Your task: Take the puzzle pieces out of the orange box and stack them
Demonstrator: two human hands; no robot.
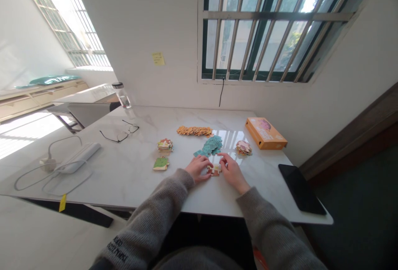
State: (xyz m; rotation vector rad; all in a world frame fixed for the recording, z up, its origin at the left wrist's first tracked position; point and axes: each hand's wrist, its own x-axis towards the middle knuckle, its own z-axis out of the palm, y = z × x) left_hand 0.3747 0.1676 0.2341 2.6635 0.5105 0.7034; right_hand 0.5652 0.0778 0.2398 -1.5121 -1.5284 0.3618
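A small joined patch of jigsaw puzzle pieces (214,171), brown, cream and yellowish, lies on the white marbled table between my hands. My left hand (198,169) grips its left edge, thumb below and fingers bent above. At the right edge my right hand (232,172) has its thumb and forefinger closed on the patch; its other fingers are curled. Just beyond my fingertips is a heap of teal puzzle pieces (212,145). To the left stand a stack of mixed-colour pieces (165,146) and a green-topped pile (161,163). A pinkish stack (243,148) sits to the right.
Behind the heap runs a row of orange pieces (194,131). An orange box (265,133) and a black tablet (301,189) lie on the right. Leftward are eyeglasses (122,136), a white power strip (81,158) with cables, and a clear bottle (123,97).
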